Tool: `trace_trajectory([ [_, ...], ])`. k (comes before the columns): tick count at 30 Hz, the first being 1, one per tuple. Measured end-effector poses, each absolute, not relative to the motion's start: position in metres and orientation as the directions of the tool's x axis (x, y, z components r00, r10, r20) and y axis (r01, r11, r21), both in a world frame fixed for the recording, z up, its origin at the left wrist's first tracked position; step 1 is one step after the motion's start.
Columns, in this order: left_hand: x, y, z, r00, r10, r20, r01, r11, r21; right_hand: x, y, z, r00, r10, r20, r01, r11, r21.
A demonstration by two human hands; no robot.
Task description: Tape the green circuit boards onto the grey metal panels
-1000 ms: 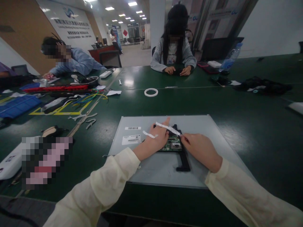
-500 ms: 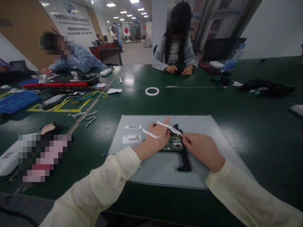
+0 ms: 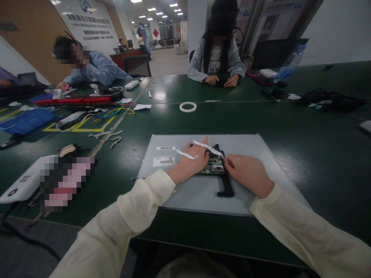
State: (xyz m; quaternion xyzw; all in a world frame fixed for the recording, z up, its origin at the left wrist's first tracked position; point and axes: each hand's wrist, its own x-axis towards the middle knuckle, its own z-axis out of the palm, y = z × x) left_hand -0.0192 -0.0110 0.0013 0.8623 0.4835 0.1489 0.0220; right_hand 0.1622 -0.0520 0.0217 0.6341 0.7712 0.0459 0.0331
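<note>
A flat grey panel [image 3: 185, 199] lies before me on the table, with labels on its left part. On it sit a green circuit board [image 3: 209, 168] and a black bracket [image 3: 227, 186]. My left hand [image 3: 193, 161] rests over the board's left side, one finger stretched forward, the other fingertips partly hidden. A short white tape strip [image 3: 185, 154] lies across the back of this hand. My right hand [image 3: 247, 172] is closed at the bracket's right edge, pinching the end of a longer white tape strip [image 3: 207, 146] that runs over towards my left fingers.
A roll of white tape [image 3: 188, 107] lies beyond the panel. To the left are a white device [image 3: 27, 181], a blue tray [image 3: 27, 120], loose cables [image 3: 111, 112] and tape scraps [image 3: 116, 142]. Two people sit across the table; a water bottle [image 3: 291, 63] stands at the right.
The view has tilted down a little, so the table appears higher. Both hands and the tape strips keep nearly the same places on the panel.
</note>
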Motion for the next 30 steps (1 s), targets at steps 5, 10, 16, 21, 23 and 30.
trace_trajectory([
  [5, -0.02, -0.008, 0.0, 0.511, 0.818, 0.262, 0.804, -0.564, 0.191, 0.165, -0.054, 0.028, -0.153, 0.988, -0.01, 0.984, 0.153, 0.089],
  [10, -0.021, -0.009, -0.001, 0.523, 0.812, 0.26, 0.799, -0.573, 0.183, 0.181, -0.054, 0.026, -0.185, 0.983, -0.009, 0.982, 0.185, 0.028],
  [16, -0.018, -0.02, 0.016, 0.507, 0.825, 0.248, 0.822, -0.55, 0.148, 0.193, -0.056, 0.024, -0.207, 0.96, 0.188, 0.913, 0.259, -0.315],
  [21, -0.012, -0.029, 0.033, 0.521, 0.788, 0.328, 0.809, -0.579, 0.105, 0.185, -0.06, 0.033, -0.105, 0.973, 0.204, 0.461, 0.23, -0.857],
  [23, -0.01, -0.033, 0.037, 0.527, 0.782, 0.332, 0.803, -0.586, 0.106, 0.182, -0.061, 0.034, -0.133, 0.984, 0.115, 0.308, 0.152, -0.939],
  [30, -0.006, -0.041, 0.038, 0.555, 0.768, 0.32, 0.798, -0.6, 0.058, 0.177, -0.064, 0.035, -0.258, 0.957, 0.132, 0.408, 0.231, -0.883],
])
